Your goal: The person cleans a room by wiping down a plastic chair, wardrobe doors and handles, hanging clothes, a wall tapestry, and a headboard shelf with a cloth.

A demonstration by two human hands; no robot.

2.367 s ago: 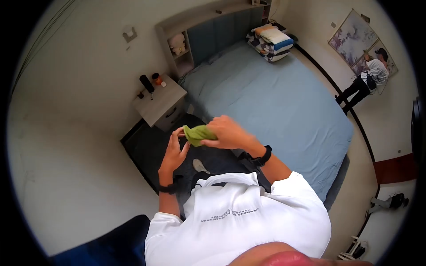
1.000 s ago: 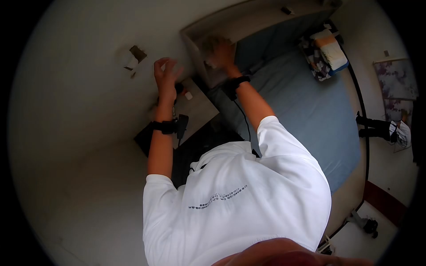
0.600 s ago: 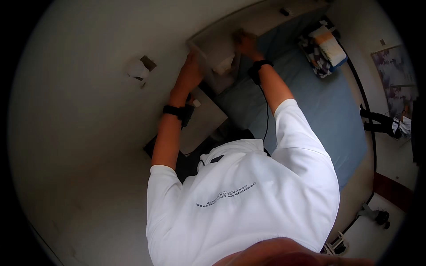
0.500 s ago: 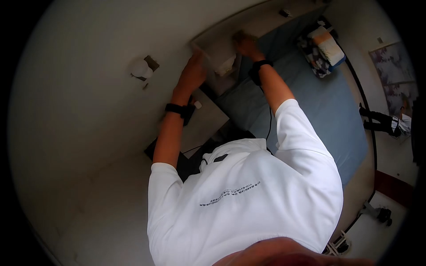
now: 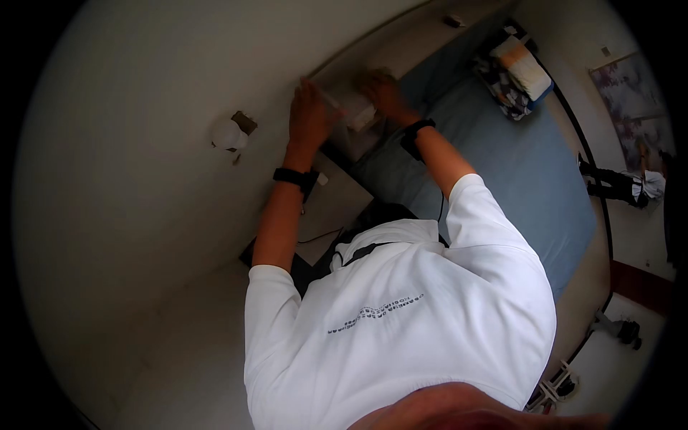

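My left hand (image 5: 309,118) is at the left end of a pale bed headboard (image 5: 416,46), its fingers stretched up along the edge and the thumb apart. My right hand (image 5: 387,97) is over the headboard's inner side, fingers bent round a dark brownish thing (image 5: 374,76), too blurred to name. Between the hands a small whitish object (image 5: 362,116) sits in or against a pale box-like recess of the headboard. Both wrists carry black bands.
A blue-grey mattress (image 5: 502,172) spreads to the right, with folded bedding (image 5: 522,68) at its far side. A bedside table (image 5: 337,201) with a small white item stands below my left hand. A wall lamp (image 5: 228,133) is at left. Another person (image 5: 631,188) stands far right.
My left hand has opened out, its fingers now stretched along the headboard edge. My right hand has moved left and slightly down with the brownish thing. The view has shifted a little.
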